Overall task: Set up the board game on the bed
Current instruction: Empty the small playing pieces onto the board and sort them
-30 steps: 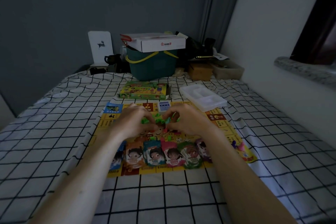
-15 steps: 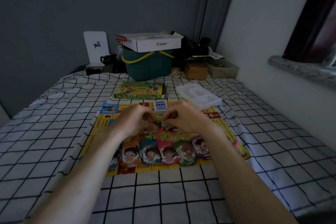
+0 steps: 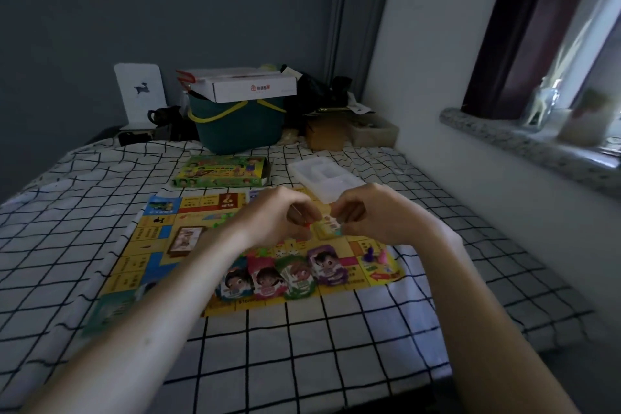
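A yellow game board (image 3: pixel 158 245) lies flat on the checked bed sheet (image 3: pixel 302 363). Character cards (image 3: pixel 295 274) stand in a row along its near edge. Two pawns (image 3: pixel 374 254) sit at its right corner, and a brown card stack (image 3: pixel 184 240) lies on its left part. Over the board's middle, my left hand (image 3: pixel 268 218) and my right hand (image 3: pixel 373 212) are raised close together, fingers curled. Between them they pinch a small pale game piece (image 3: pixel 331 223) with a little green showing. Small green pieces (image 3: pixel 221 217) lie on the board behind my left wrist.
The green game box (image 3: pixel 221 171) and a clear plastic tray (image 3: pixel 327 180) lie beyond the board. At the bed's head stand a teal bucket (image 3: pixel 238 126) topped by a white carton (image 3: pixel 248 86), a cardboard box (image 3: pixel 324 133) and a white stand (image 3: pixel 139 92). A stone window sill (image 3: pixel 524 144) runs along the right.
Both hands have lifted off the pile of green pieces and shifted right, now pinching a small piece between them. The view has swung right and up, showing the window.
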